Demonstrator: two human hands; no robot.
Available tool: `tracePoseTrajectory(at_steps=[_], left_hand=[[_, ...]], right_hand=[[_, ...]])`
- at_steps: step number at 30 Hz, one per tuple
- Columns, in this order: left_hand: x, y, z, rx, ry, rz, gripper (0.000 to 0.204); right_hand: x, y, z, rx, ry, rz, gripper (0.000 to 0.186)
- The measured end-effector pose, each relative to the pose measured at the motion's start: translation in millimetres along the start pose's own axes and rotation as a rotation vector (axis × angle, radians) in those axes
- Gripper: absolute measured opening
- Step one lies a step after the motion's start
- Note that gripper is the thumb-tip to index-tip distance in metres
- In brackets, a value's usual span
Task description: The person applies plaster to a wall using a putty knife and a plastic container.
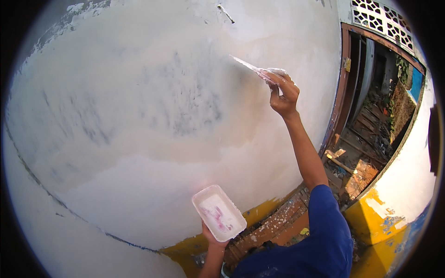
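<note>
Clearly, both of your hands are occupied. Your right hand (285, 95) is raised before the wall (162, 171), and its thumb and fingers are pinching a thin flat scraper (250, 66) at the near end, where it is smeared with white and pink paste. Probably you hold it so far back in order that most of the blade stays free; it points to the upper left, toward the dark grey patches (199, 102). Whether its edge touches the wall, I cannot tell.

Your left hand (212, 236) is lower and grips the near end of a white tray (231, 207). The fingers go under the tray and are mostly hidden, so I cannot tell how they are spread. The tray is in front of the lower wall, its open side turned up toward you, which seems to keep the pink-streaked paste (217, 215) visible and within reach. Carrying it in the hand is perhaps convenient, because the ground below is crowded with boards (278, 222). On your right, well apart from the tray, stands a brown door frame (341, 88).
</note>
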State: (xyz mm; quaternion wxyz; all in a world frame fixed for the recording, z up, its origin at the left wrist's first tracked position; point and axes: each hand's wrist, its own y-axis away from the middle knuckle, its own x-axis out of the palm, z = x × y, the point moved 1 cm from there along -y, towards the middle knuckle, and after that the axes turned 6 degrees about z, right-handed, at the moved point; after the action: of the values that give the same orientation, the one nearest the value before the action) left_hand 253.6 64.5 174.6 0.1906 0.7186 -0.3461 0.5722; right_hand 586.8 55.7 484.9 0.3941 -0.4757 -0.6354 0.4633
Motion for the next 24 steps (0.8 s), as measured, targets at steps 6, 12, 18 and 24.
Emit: tracePoseTrajectory(at_steps=[6,12,18,24], left_hand=[[-26.7,0.5,15.4,-0.043,0.104,0.052,0.070],[11.1,11.1,22.2,-0.144,0.018,0.110,0.075],[2.2,0.4,20.3,-0.119,0.106,-0.043,0.069],[24.8,-10.9,16.5,-0.159,0.033,0.051,0.068]], right_hand=[[15.1,-20.2,-14.5,-0.044,0.147,0.083,0.049],[-19.8,19.9,-4.9,-0.058,0.040,0.102,0.048],[-24.0,-6.3,-51.9,0.225,0.042,0.047,0.047],[-17.0,-8.4,-30.4,0.112,0.230,0.215,0.056]])
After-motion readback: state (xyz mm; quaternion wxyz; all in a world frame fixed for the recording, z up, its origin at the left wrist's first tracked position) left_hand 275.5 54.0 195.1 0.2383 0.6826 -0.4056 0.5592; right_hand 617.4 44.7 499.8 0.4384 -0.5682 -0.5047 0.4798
